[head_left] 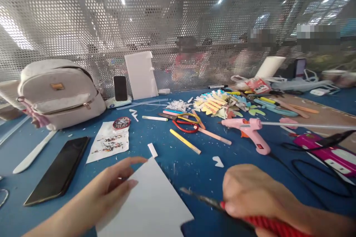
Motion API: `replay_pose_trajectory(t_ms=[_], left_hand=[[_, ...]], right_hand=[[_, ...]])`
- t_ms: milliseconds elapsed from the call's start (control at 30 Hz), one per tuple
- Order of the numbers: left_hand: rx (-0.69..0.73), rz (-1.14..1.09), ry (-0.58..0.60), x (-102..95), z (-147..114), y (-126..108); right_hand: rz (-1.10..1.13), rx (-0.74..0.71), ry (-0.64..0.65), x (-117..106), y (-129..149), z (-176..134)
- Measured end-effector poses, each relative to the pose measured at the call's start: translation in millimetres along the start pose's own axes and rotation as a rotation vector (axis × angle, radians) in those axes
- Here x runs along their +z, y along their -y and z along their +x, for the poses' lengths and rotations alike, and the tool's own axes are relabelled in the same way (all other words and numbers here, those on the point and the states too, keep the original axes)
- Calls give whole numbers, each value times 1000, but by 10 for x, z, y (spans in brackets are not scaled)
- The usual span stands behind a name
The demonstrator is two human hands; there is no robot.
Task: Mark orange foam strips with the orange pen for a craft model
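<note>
A white sheet of paper or thin board (pixel 144 200) lies at the front, with a notch in its lower right edge. My left hand (pixel 111 185) grips its left side, thumb on top and index finger reaching to the upper corner. In my right hand (pixel 250 189), closed in a fist, is a red-handled knife (pixel 201 198), its narrow dark blade pointing left, just right of the sheet and apart from it. A small white strip (pixel 152 150) sits beyond the sheet's top corner. An angular white scrap (pixel 218 162) lies near my right hand.
Scissors (pixel 186 120), markers (pixel 185 141) and a heap of paper cuttings (pixel 217 103) cover the middle. A pink glue gun (pixel 250 129) with its cord is at right. A phone (pixel 59 168) and a backpack (pixel 59 92) stand left. A perforated metal screen (pixel 155 22) closes the back.
</note>
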State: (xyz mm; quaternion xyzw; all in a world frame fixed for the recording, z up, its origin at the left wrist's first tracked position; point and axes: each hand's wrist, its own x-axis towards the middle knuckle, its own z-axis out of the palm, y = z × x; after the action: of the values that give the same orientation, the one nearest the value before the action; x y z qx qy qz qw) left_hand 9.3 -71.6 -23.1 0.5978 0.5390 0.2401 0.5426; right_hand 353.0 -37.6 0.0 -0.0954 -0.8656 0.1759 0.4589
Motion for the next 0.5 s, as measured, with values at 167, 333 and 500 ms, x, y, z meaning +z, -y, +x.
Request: replay_pose_trajectory(t_ms=[167, 333, 500], left_hand=[[32, 93, -8, 199, -22, -4], [6, 71, 1, 322, 88, -108], [-5, 62, 50, 361, 164, -180]], right_hand=[[-112, 108, -57, 101, -34, 78], [-40, 304, 32, 126, -81, 163], [51, 349, 88, 188, -231, 185]])
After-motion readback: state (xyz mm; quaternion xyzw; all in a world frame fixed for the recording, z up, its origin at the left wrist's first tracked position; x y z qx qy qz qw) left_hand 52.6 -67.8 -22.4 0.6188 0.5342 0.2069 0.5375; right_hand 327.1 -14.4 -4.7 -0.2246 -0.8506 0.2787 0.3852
